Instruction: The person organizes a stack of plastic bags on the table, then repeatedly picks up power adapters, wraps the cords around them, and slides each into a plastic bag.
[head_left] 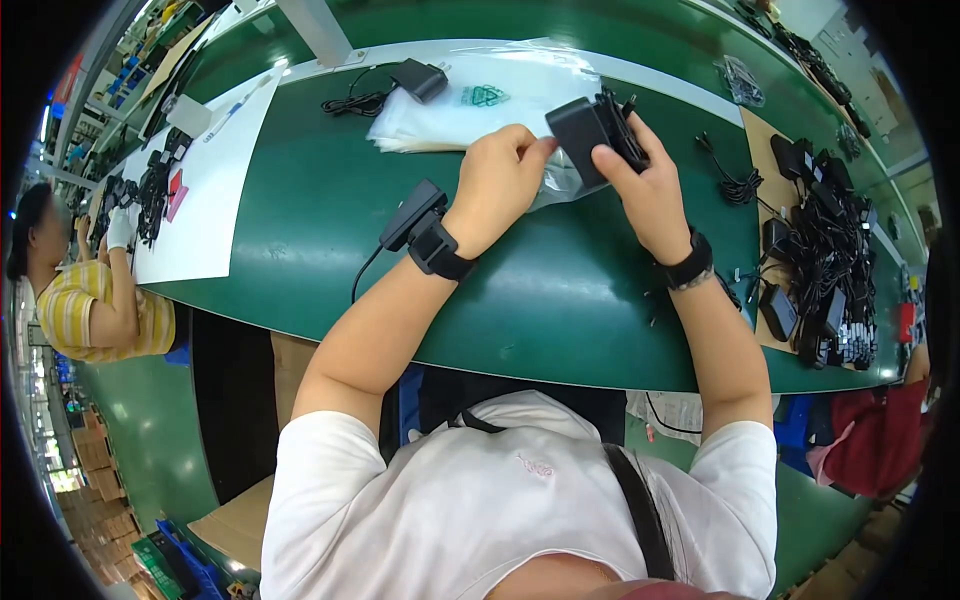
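Note:
A black power adapter (577, 138) with its bundled cord (618, 125) is gripped in my right hand (645, 185), the thumb lying across its near side. Just left of it, my left hand (503, 178) is closed in a pinch at the edge of a clear plastic bag (562, 182); part of that bag is hidden behind the hands and the adapter. Beyond both hands lies a stack of clear plastic bags (440, 115) with a green printed mark. Another black power adapter (418, 80) rests on the stack's far left corner, its cord coiled beside it.
A heap of black adapters and cords (825, 240) covers cardboard (768, 170) at the right. One coiled cord (738, 185) lies nearer me. A white sheet (215, 190) with more adapters is at the left, where a person (105, 300) in yellow stripes works. Another person's red garment (885, 440) shows right.

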